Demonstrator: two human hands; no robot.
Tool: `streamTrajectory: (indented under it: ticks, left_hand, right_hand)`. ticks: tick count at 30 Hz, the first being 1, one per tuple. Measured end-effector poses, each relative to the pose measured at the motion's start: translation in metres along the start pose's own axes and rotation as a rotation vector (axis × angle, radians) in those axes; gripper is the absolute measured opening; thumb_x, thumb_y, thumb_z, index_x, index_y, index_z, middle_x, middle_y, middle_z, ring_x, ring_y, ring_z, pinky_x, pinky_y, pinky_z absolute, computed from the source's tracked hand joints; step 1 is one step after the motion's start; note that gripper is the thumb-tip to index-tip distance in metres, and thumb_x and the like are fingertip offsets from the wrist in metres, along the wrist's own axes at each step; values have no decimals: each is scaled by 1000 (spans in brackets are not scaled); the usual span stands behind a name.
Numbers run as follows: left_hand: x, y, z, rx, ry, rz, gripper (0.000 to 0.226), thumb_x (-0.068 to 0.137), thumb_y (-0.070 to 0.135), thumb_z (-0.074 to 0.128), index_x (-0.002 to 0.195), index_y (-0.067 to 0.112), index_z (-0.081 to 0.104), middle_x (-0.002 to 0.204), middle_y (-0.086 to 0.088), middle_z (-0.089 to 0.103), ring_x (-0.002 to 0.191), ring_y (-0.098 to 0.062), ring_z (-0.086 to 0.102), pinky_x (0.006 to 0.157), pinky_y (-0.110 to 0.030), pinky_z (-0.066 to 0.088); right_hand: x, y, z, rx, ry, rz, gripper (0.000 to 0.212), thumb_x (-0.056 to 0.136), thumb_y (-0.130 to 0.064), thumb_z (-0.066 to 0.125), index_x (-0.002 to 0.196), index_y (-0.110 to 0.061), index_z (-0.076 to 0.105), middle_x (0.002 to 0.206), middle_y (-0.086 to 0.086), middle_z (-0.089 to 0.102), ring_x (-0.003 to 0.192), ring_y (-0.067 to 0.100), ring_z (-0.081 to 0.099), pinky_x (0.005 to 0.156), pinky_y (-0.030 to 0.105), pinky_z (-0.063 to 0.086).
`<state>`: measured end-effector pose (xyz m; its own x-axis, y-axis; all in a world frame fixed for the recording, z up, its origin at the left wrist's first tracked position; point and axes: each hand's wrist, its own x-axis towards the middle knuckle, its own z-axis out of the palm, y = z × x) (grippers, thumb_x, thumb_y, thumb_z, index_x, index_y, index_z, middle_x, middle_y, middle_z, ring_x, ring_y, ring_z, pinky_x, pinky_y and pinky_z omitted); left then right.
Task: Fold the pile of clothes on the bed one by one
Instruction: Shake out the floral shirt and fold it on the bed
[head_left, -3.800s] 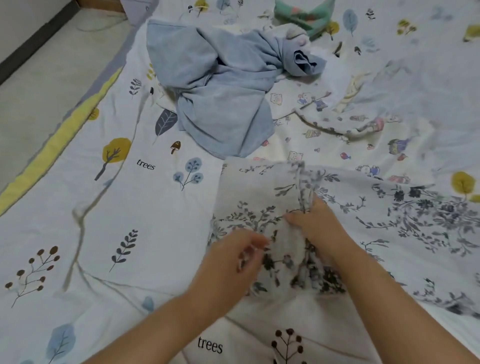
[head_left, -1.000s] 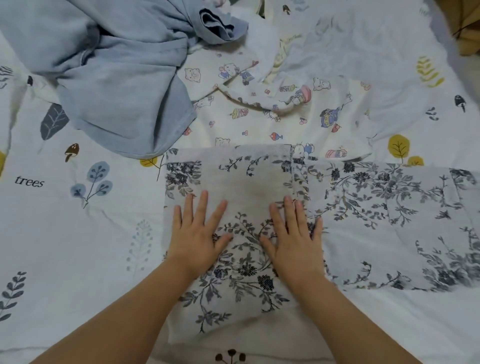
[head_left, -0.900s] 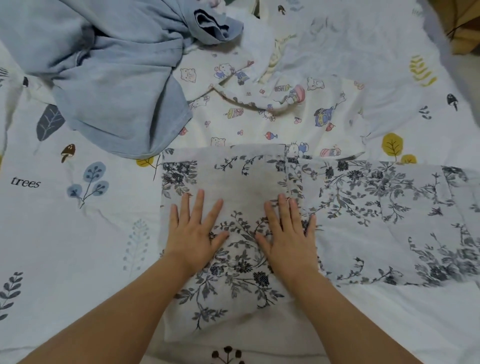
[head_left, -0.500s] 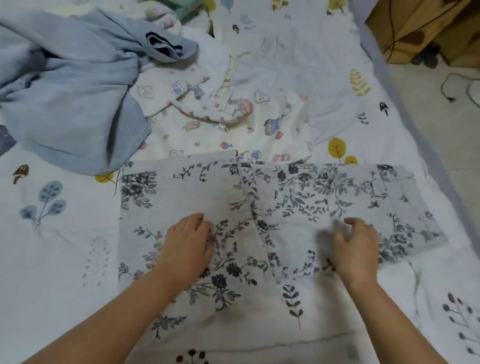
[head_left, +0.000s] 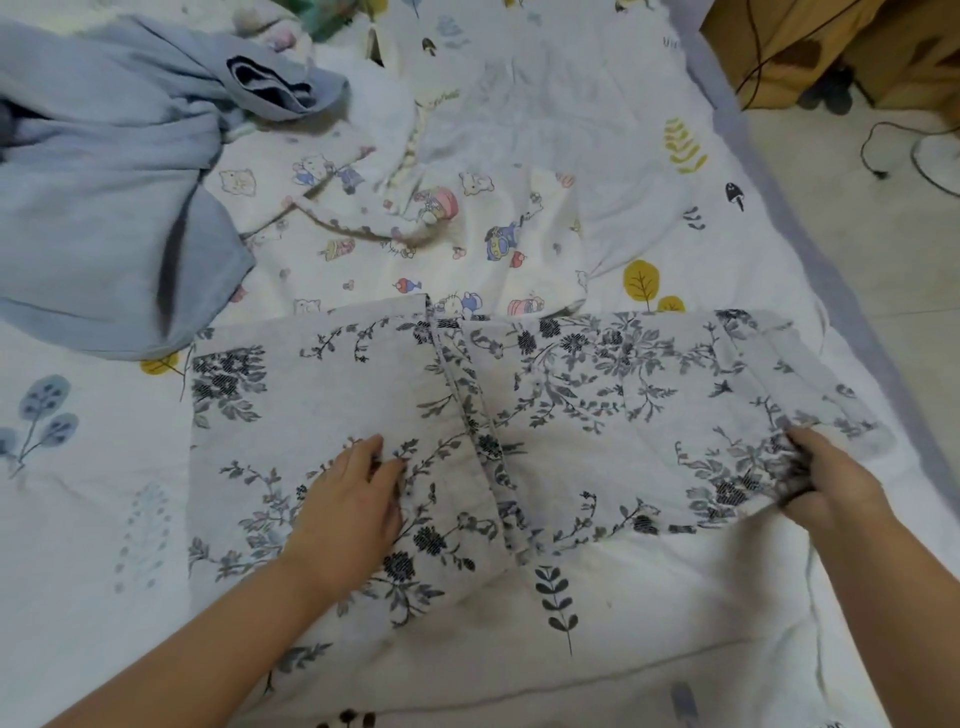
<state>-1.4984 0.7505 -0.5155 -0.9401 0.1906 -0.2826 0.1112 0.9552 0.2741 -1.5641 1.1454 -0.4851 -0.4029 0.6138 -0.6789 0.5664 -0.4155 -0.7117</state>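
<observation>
Floral-print garment (head_left: 597, 395), pale grey with dark flowers and vines, is spread flat across the near part of the bed, its left part folded over with a seam line running down the middle. Behind it there's a crumpled cartoon-print piece (head_left: 415, 234), white with little characters. A light blue garment (head_left: 104, 208) sits bunched up at the far left, partly overlapping the cartoon one.

3 garments (head_left: 571, 395), 2 hands (head_left: 353, 499), 1 bedsheet (head_left: 649, 623)
</observation>
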Motion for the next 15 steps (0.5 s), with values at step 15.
streamTrajectory:
  ticks: [15]
  left_hand:
    - [-12,-38,-52,-950,84,-448,17,97,18,45,101,25,61,104,2,65,89,-16,62,67,-18,50]
  right_hand:
    - [-226,60,100,-393,-300,-1229,29,75,-26,61,90,-37,38,58,-29,56,62,-20,52,53,-4,36]
